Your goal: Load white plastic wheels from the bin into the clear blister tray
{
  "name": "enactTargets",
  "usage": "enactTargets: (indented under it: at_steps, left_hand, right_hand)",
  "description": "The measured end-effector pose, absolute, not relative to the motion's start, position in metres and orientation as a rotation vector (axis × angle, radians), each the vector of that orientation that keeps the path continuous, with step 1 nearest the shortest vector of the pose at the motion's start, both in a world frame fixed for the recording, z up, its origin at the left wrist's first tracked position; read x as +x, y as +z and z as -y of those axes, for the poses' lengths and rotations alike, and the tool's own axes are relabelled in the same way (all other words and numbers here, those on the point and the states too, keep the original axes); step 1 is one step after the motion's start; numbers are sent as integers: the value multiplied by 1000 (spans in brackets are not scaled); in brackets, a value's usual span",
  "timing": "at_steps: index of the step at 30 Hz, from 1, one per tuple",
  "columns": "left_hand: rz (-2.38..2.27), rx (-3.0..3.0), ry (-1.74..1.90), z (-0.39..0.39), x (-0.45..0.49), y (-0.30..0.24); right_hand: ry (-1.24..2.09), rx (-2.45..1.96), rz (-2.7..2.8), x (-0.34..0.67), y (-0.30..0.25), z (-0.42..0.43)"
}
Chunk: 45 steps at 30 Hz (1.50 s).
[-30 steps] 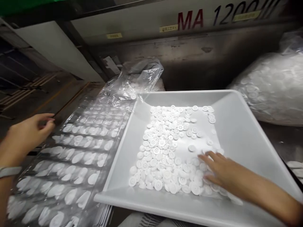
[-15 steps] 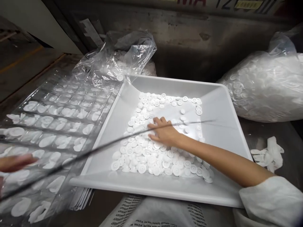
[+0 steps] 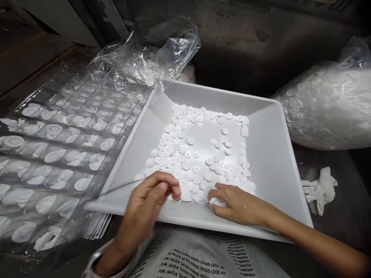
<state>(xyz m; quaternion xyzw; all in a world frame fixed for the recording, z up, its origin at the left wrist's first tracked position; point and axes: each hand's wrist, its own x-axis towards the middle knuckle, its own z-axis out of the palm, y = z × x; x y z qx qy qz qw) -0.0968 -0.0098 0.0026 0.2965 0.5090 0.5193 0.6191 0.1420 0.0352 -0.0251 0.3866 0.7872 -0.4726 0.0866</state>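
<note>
A white square tray (image 3: 269,154) holds several small white plastic discs (image 3: 185,150), spread mostly over its left and near parts. My left hand (image 3: 150,204) is at the tray's near edge, its fingers pinched round a small stack of the white discs (image 3: 185,192). Beside it, my right hand (image 3: 237,202) rests on the tray's near side with its fingers curled over a cluster of discs (image 3: 217,201). The two hands lie close together, a little apart.
A clear plastic blister sheet (image 3: 58,146) with rows of white discs lies left of the tray. A crumpled clear bag (image 3: 150,58) sits behind it. A full bag of white discs (image 3: 333,108) lies at the right, with a crumpled white glove (image 3: 320,189) near it.
My right hand drew back from the middle of the tray to its near edge, gathering discs. My left hand came in from the far left to the tray and closed on discs.
</note>
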Motion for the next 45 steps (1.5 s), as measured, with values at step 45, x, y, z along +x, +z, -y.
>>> enactTargets:
  at_steps: [45]
  left_hand:
    - [-371, -133, 808, -4, -5, -6]
  right_hand:
    - [-461, 2153, -3041, 143, 11, -28]
